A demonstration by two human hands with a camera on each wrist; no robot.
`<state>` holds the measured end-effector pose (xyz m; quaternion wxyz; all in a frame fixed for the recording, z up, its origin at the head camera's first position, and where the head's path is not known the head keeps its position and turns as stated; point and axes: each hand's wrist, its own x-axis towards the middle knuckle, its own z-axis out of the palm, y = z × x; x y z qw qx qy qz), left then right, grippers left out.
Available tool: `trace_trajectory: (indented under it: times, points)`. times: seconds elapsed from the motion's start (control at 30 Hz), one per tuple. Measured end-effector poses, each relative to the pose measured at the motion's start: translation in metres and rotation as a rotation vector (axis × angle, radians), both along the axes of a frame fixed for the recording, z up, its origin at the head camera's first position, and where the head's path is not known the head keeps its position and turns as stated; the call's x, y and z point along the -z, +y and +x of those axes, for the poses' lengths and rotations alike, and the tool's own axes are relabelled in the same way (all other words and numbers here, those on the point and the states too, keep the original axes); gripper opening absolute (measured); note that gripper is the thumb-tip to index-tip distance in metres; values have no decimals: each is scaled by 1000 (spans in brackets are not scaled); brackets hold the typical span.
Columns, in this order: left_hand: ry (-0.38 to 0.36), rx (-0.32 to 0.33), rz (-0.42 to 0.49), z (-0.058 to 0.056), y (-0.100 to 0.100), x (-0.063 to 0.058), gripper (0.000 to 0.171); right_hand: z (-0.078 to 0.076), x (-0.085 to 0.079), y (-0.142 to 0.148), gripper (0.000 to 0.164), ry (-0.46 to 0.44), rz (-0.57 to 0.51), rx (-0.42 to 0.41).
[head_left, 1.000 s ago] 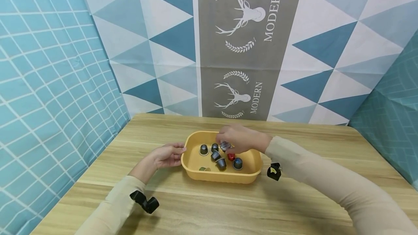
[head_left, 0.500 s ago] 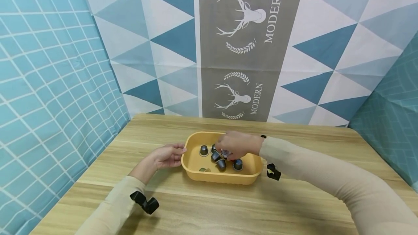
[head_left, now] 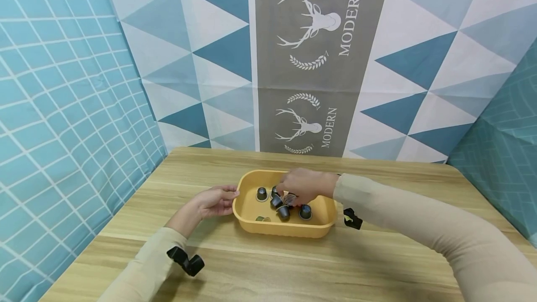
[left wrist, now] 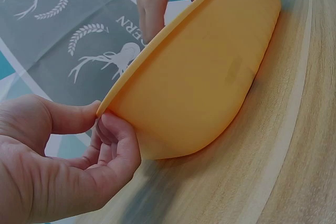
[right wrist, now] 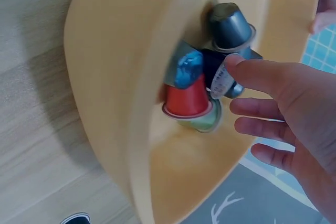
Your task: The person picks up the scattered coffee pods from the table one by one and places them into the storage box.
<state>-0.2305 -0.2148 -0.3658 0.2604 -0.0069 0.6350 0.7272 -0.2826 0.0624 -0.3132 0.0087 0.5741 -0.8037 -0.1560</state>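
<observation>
An orange-yellow basin (head_left: 285, 229) stands on the wooden table with several coffee capsules inside. At its left end my left hand (head_left: 216, 200) pinches the rim, thumb on one side and curled fingers on the other, as the left wrist view shows (left wrist: 79, 156). My right hand (head_left: 304, 185) reaches into the basin. It pinches a dark coffee capsule with a pale printed lid (right wrist: 222, 83); part of this grip is hidden. Close by lie a red capsule (right wrist: 186, 98), a blue-topped capsule (right wrist: 189, 69), a green one (right wrist: 206, 120) and a dark one (right wrist: 231, 29).
One dark capsule (head_left: 262, 194) stands apart at the basin's left, and a pale greenish one (head_left: 263, 218) lies by the front wall. A dark round thing with a silvery rim (right wrist: 76, 219) is cut off on the table. Patterned cloth (head_left: 201, 87) hangs behind the table.
My right hand has moved down and slightly left inside the basin with the pale-lidded capsule, covering the red capsule in the head view. My left hand stays on the rim.
</observation>
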Motion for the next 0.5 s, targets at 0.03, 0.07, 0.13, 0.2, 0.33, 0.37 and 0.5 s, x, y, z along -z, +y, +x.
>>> trace_trajectory:
  times: [0.03,0.07,0.13,0.2,0.33,0.37,0.5]
  points:
    - [1,1,-5,0,0,0,21,0,-2,1,26,-9,-13,3]
    - [2,0,-7,0,0,0,22,0,-3,2,27,-16,-26,6]
    - [2,1,-13,0,0,0,23,0,-7,4,28,-26,-51,14]
    - [3,4,-19,0,-1,1,23,0,-10,7,31,-46,-76,29]
    - [2,5,-17,0,0,1,20,-2,-14,16,34,-99,-141,50]
    - [2,7,-16,0,0,1,19,-3,-15,18,34,-115,-161,52]
    - [7,5,-15,0,0,0,20,-7,-20,30,33,-143,-259,51]
